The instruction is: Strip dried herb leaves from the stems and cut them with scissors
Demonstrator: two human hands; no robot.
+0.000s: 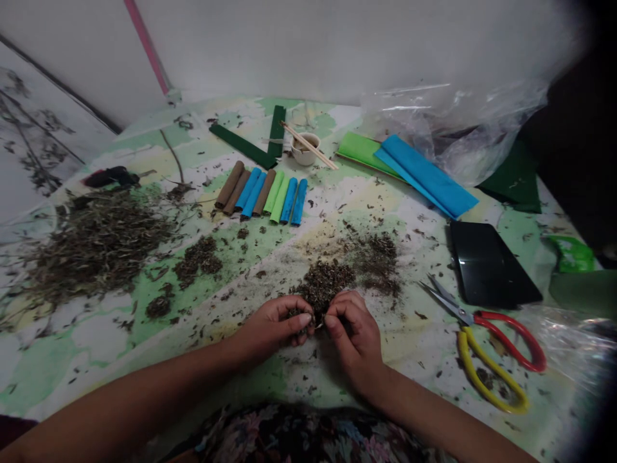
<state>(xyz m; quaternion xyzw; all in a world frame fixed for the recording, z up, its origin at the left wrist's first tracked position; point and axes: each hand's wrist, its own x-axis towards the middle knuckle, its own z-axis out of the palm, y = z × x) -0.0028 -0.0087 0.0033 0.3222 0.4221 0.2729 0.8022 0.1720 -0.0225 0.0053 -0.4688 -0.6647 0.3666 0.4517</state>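
My left hand [282,325] is closed around a small clump of dried crumbled leaves [294,315], its thumb on top. Close beside it, my right hand [354,325] has thumb and forefinger pinched together. A tiny pale bit shows by those fingertips, too small to name. Just beyond both hands lies a heap of dark crumbled leaves [328,278], with a finer scattering [378,257] to its right. Farther back, several short rolls in brown, blue and green [260,194] lie side by side in a row.
At left is a large pile of dried leaves [101,241]. Scissors [465,316] with red and yellow handles lie at right, near a black flat device [491,263]. Chopsticks rest across a white cup [304,154]. Blue folded sheets [429,177] and a clear plastic bag [463,135] are behind.
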